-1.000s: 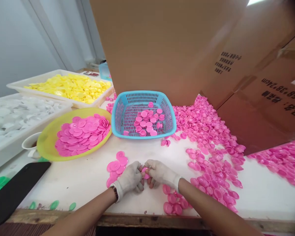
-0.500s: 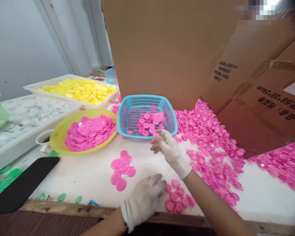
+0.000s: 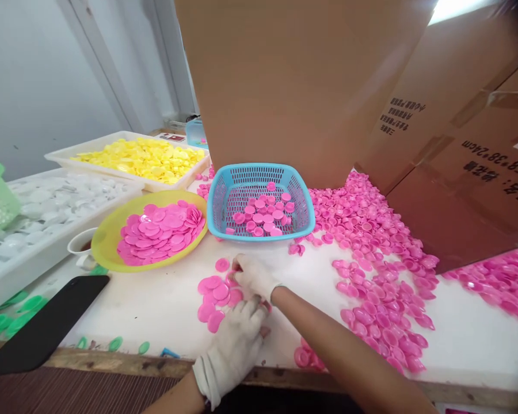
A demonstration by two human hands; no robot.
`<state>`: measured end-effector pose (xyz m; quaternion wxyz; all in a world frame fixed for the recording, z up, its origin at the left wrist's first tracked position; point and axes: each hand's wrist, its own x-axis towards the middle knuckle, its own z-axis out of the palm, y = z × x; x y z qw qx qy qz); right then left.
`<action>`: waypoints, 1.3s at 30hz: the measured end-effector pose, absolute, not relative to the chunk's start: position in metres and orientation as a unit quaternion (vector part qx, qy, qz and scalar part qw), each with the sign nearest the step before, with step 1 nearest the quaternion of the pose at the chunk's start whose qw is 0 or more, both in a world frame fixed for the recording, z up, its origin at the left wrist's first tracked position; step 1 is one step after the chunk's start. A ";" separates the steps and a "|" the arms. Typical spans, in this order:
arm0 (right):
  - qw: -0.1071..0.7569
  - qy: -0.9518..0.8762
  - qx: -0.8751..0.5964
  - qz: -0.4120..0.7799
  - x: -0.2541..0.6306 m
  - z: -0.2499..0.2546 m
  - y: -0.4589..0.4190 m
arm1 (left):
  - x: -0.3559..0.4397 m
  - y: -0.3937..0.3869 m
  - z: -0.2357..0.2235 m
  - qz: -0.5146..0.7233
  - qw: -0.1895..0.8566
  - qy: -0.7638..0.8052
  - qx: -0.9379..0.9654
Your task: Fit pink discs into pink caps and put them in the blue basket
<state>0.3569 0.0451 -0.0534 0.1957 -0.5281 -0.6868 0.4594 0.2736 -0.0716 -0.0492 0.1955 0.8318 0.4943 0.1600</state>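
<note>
My right hand (image 3: 255,277), in a white glove with bare fingertips, reaches over the small group of flat pink discs (image 3: 216,289). Its fingers are closed on a pink disc (image 3: 230,279) at the group's right edge. Just below, my left hand (image 3: 237,336), gloved the same way, has its fingers curled; a bit of a pink plastic piece (image 3: 266,306) shows at its fingertips, mostly hidden. Beyond the hands stands a blue perforated basket (image 3: 261,234) holding several small round pink pieces (image 3: 259,218). Partly behind my right forearm lie more pink cup-like pieces (image 3: 304,355).
A yellow dish (image 3: 101,244) heaped with pink discs sits left of the basket. White trays hold yellow pieces (image 3: 142,158) and white pieces (image 3: 38,201). Spread pink pieces (image 3: 371,236) cover the right side, against cardboard boxes (image 3: 285,86). A black phone-like slab (image 3: 47,322) and a cup (image 3: 80,241) lie left.
My right hand has moved from the basket's front edge down and left to the pink discs. The pink pieces over the basket now lie spread in it. My left hand has shifted slightly left.
</note>
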 end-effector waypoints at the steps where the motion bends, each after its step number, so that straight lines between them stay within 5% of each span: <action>1: 0.197 -0.667 -0.533 0.482 0.367 -0.054 0.044 | 0.270 -0.071 -0.049 0.201 0.222 0.509 0.807; 7: 0.215 -0.573 -0.533 0.584 0.431 -0.059 0.021 | 0.259 -0.063 -0.055 0.289 0.573 0.574 0.509; 11: 0.238 -0.540 -0.510 0.626 0.442 -0.065 0.005 | 0.270 -0.046 -0.052 0.325 0.667 0.517 0.426; 19: 0.361 -0.456 -0.483 0.654 0.428 -0.064 0.008 | 0.274 -0.025 -0.049 0.381 0.728 0.449 0.351; 26: 0.376 -0.473 -0.508 0.614 0.429 -0.061 0.011 | 0.272 -0.025 -0.048 0.409 0.697 0.499 0.313; 30: 0.319 -0.490 -0.508 0.632 0.444 -0.059 0.003 | 0.261 -0.036 -0.045 0.376 0.636 0.561 0.372; 39: 0.185 -0.523 -0.538 0.635 0.441 -0.055 -0.019 | 0.282 -0.039 -0.066 0.218 0.673 0.546 0.448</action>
